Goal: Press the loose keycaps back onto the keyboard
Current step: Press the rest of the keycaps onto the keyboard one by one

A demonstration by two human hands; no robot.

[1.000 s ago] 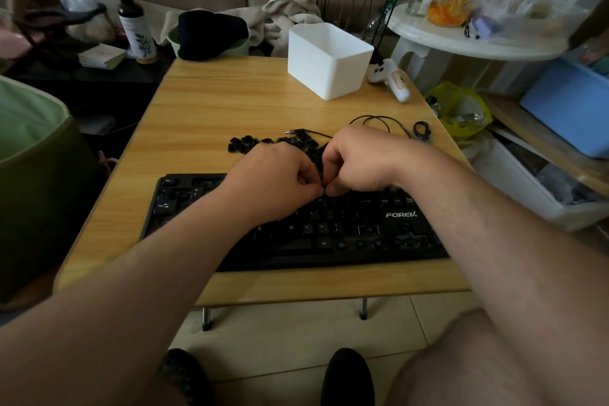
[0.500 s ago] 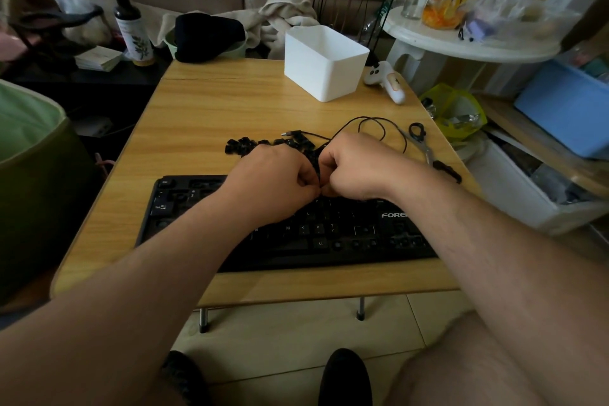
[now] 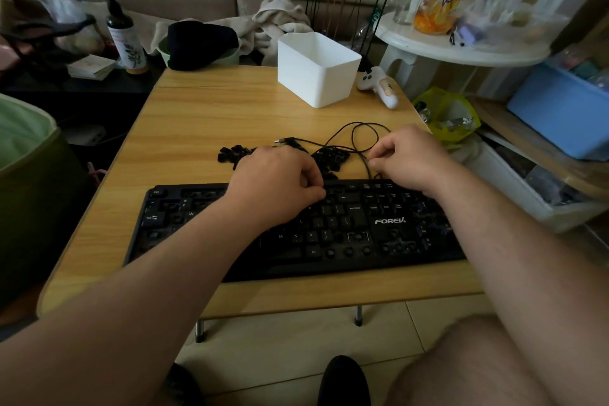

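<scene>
A black keyboard (image 3: pixel 329 234) lies across the near part of the wooden table (image 3: pixel 214 115), with several bare key sockets at its left and right ends. Loose black keycaps (image 3: pixel 230 153) are heaped just behind it, and more keycaps (image 3: pixel 333 158) lie between my hands. My left hand (image 3: pixel 280 175) is over the keyboard's top rows. Its thumb and fingertips are curled together against the keys and pinch a small keycap that is mostly hidden. My right hand (image 3: pixel 408 158) hovers behind the keyboard's right part, fingers loosely curled, tips beside the black cable (image 3: pixel 359 138). I see nothing in it.
A white box (image 3: pixel 316 69) and a white controller (image 3: pixel 379 86) stand at the back right of the table. A white round side table (image 3: pixel 461 46), bins and a blue box (image 3: pixel 560 109) crowd the right. A green basket (image 3: pixel 29 175) is at the left.
My hands, pressed together over the keyboard's middle, have parted. The left stays on the top rows; the right has moved right and back toward the cable.
</scene>
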